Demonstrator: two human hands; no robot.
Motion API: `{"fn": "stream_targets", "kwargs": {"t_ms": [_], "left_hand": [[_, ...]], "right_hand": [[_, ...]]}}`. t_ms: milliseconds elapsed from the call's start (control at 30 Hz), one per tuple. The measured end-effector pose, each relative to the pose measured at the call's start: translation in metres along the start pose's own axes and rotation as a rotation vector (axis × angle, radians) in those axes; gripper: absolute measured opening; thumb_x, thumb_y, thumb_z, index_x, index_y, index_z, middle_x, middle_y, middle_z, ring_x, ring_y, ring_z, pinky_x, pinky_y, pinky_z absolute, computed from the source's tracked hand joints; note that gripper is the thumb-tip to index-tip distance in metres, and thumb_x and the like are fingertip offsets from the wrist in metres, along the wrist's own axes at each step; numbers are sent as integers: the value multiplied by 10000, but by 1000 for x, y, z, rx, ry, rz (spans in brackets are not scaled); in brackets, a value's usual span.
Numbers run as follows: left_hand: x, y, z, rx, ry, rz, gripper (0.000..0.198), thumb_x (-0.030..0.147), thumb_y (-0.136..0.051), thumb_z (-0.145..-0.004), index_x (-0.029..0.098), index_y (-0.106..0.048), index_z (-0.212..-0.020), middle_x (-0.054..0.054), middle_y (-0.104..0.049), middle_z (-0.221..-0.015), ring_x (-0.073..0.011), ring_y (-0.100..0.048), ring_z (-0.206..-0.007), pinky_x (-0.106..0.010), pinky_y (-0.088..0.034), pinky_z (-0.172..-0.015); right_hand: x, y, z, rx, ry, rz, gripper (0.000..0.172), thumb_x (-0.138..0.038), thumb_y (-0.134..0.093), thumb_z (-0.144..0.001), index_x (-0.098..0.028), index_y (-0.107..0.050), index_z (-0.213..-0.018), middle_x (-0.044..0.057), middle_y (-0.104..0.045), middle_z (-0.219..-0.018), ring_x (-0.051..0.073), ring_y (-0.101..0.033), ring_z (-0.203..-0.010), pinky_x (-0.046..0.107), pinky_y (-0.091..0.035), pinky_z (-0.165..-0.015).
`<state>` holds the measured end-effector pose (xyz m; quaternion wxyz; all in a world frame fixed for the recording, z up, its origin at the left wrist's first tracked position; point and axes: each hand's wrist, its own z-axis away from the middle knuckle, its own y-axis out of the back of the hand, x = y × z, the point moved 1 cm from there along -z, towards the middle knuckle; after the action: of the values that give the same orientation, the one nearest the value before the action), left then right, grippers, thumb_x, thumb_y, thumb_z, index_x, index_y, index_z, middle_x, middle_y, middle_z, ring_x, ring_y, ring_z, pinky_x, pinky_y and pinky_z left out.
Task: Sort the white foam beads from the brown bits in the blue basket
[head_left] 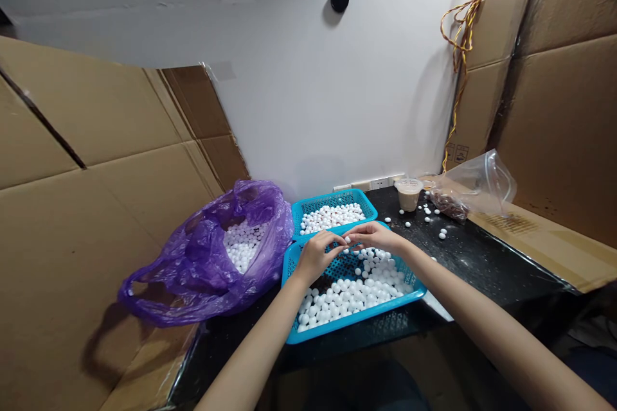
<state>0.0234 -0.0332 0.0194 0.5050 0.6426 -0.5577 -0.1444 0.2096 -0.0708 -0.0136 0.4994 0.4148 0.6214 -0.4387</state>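
Note:
My left hand [315,257] and my right hand [373,236] meet over the far part of the front blue basket [351,320]. Their fingers are closed in a pinch, with a small white ball [347,240] held where the fingertips come together. A second ball shows just below the fingertips; I cannot tell whether it is held or lies in the basket. Many loose white balls [354,295] fill the near and right parts of this basket. Dark brown bits [324,282] lie near my left wrist.
Behind stands another blue basket [359,196] holding white balls. An open purple plastic bag [193,263] of white balls sits left. At right are a lidded cup [409,194], scattered balls and a clear bag [450,202] with brown contents. Cardboard walls [563,122] flank the black table.

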Motion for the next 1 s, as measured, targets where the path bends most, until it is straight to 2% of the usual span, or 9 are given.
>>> {"fn": "stream_targets", "kwargs": {"t_ms": [233,400,600,733,1000], "left_hand": [[1,1,0,15,2,-18,124,333,-587,-819,210,-598,-820,-2,-631,-823,-155,-572,-800,-265,-440,-753],[1,1,0,41,4,-26,197,340,-579,-825,231,-571,-988,-9,-574,-941,-144,-560,-835,-230,-440,-720],[4,1,0,-21,-33,-73,251,322,-492,-882,292,-538,-1127,0,-504,-950,-128,-552,-818,-212,-435,-717],[6,0,0,-49,-38,-103,226,322,-443,-906,280,-534,-1108,-3,-503,-949,-124,-553,-797,-207,-435,-710],[7,-2,0,-50,-77,-134,210,315,-430,-915,227,-503,-1091,-11,-511,-951,-132,-563,-811,-220,-444,-717]], "right_hand": [[1,0,0,-13,-10,-15,381,-436,-719,-644,-148,-697,-892,63,-704,-856,203,-661,-843,370,-494,-831],[0,0,1,-4,-6,-40,366,-425,-720,-653,-143,-686,-884,54,-702,-849,196,-663,-834,383,-475,-869],[-1,1,2,-19,-5,-67,337,-391,-709,-690,-141,-664,-911,56,-693,-870,178,-662,-839,360,-480,-873],[-2,0,2,-5,8,-88,337,-369,-709,-701,-171,-631,-963,38,-687,-878,170,-659,-861,350,-492,-861],[-1,1,2,-13,5,-101,292,-346,-713,-704,-156,-638,-913,33,-684,-860,158,-663,-841,323,-500,-848]]}}
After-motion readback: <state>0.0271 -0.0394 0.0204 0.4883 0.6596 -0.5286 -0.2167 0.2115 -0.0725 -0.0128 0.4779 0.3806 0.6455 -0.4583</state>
